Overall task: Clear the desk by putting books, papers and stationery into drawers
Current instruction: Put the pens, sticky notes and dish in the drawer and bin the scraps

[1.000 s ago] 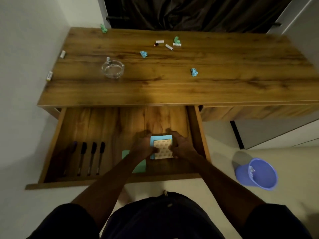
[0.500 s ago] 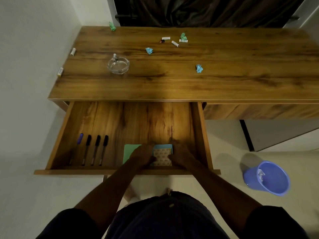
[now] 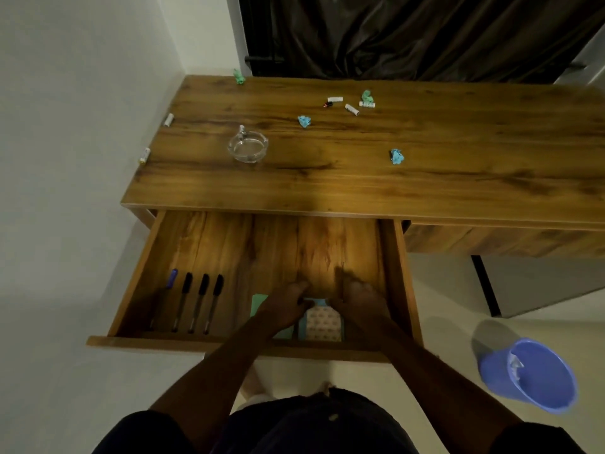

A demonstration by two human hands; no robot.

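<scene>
Both hands are down in the open drawer (image 3: 398, 273), seen from the head camera. A second ago they were pinching the patterned pad (image 3: 322, 324) by its sides, further back. Now it lies flat against the front wall, on top of the blue pad (image 3: 302, 326), and my fingers have come off its edges.

Left hand (image 3: 288, 306) rests across the green pad (image 3: 259, 303) and touches the patterned pad's top left corner, with its fingers stretched toward the back and gripping nothing. Right hand (image 3: 357, 299) lies over the pad's top right corner. It is blurred, but its fingers look slack and extended rather than curled round anything.

I judge the pad stack as stowed, just beside the green one and well apart from the four pens (image 3: 196, 303) at the drawer's left.

On the desk (image 3: 360, 185) I can see crumpled paper (image 3: 397, 156), small white cylinders (image 3: 352, 109) that look like batteries, and a glass ashtray (image 3: 247, 147). So plenty is left to clear, and my hands are free to reach for it.
</scene>
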